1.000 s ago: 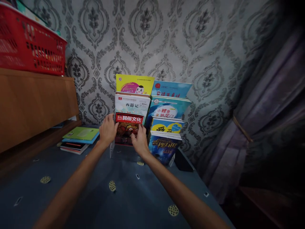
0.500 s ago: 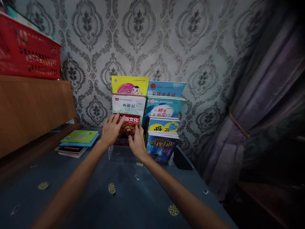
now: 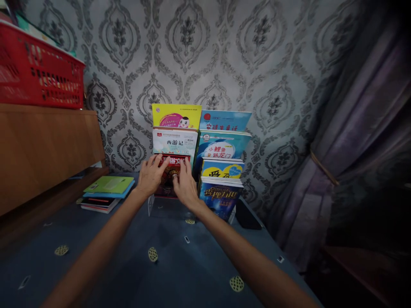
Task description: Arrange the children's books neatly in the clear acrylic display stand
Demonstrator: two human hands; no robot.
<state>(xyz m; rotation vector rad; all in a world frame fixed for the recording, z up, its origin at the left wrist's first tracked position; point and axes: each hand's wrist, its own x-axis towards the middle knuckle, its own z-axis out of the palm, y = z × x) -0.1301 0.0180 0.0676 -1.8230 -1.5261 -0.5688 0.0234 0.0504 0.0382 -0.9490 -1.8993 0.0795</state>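
A dark red book [image 3: 169,173] with white lettering stands at the front of the left column of a tiered stand. My left hand [image 3: 150,176] lies against its left side, fingers spread over the cover. On its right side rests my right hand [image 3: 185,183], fingertips up near the title. Behind it rise a white book [image 3: 175,142] and a yellow book [image 3: 176,115]. The right column holds a dark blue book [image 3: 220,199] in front, then a yellow and blue book [image 3: 221,169], a teal book [image 3: 221,147] and a light blue book [image 3: 226,119].
A small pile of books [image 3: 109,186] lies at the left of the blue tablecloth [image 3: 128,273]. Further left, a red basket [image 3: 45,70] sits on a wooden cabinet [image 3: 51,149]. A dark flat object [image 3: 246,215] is right of the stand, near a curtain [image 3: 314,192].
My right hand's fingers have moved up from the red book's right edge onto its cover, over part of the title. The whole view has shifted slightly.
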